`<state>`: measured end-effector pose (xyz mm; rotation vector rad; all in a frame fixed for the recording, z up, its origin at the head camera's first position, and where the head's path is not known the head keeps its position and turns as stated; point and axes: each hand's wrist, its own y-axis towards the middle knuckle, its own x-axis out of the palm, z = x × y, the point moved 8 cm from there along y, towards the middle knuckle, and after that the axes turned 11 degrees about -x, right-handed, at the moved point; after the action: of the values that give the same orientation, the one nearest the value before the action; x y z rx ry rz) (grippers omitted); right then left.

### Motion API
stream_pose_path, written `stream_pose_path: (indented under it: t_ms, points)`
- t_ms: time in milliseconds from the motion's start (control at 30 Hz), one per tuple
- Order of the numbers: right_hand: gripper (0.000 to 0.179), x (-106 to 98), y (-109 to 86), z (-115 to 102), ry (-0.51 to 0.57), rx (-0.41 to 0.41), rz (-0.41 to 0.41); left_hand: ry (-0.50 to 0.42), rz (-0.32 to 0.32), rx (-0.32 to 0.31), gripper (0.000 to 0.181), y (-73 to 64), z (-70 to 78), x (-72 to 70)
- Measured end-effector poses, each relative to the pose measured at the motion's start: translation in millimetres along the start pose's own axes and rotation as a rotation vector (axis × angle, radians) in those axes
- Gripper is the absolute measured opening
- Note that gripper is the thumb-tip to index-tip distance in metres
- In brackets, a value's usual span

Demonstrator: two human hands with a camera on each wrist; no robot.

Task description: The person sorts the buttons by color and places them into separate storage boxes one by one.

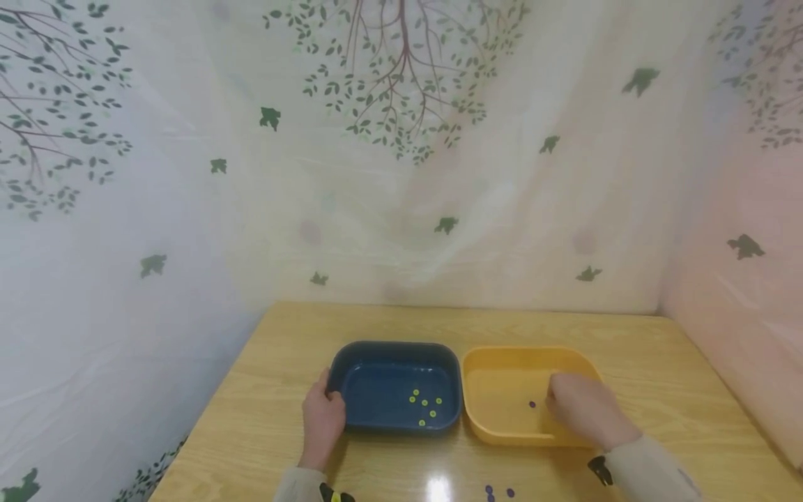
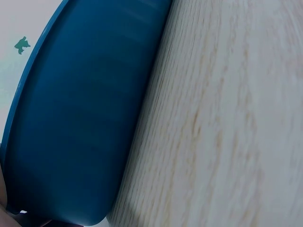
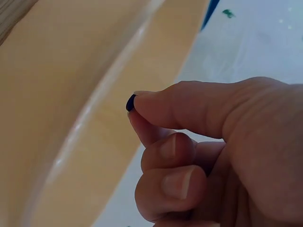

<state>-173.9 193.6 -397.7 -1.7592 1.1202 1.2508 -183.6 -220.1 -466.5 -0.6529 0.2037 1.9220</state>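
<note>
My left hand (image 1: 323, 420) grips the left rim of a dark blue tray (image 1: 366, 399), thumb over the edge. Several small yellow buttons (image 1: 424, 402) lie in that tray's right half. In the left wrist view, the tray's outer wall (image 2: 80, 109) fills the left side. My right hand (image 1: 588, 406) is over the right part of a yellow tray (image 1: 498, 380). Between thumb and forefinger it pinches a small dark purple button (image 3: 131, 103), seen edge-on in the right wrist view. One purple button (image 1: 532, 404) lies on the yellow tray's floor, left of that hand.
The two trays stand side by side, rims close together, on a wooden table (image 1: 245, 418). Several loose purple buttons (image 1: 511, 493) lie on the table at the near edge of the view. A leaf-patterned curtain (image 1: 389, 244) hangs behind and at both sides.
</note>
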Motion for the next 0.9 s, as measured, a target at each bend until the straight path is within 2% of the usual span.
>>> stream_pose_path:
  t_ms: [133, 367, 633, 900]
  points:
    - [0.015, 7.8, 1.4, 15.4, 0.033, 0.043, -0.043, 0.000, -0.008, -0.019, 0.058, -0.3, -2.3, 1.9]
    - [0.013, 14.5, 2.3, 32.2, 0.031, 0.085, -0.081, 0.001, 0.002, -0.001, 0.057, -1.2, 0.3, 1.0]
    - [0.013, 18.3, 2.8, 41.2, -0.007, 0.066, -0.067, 0.004, -0.028, -0.020, 0.057, 0.7, -1.9, 3.2]
    - [0.013, 19.6, 1.7, 44.8, -0.024, 0.055, -0.072, 0.007, -0.021, -0.021, 0.056, 0.9, -2.2, 4.1]
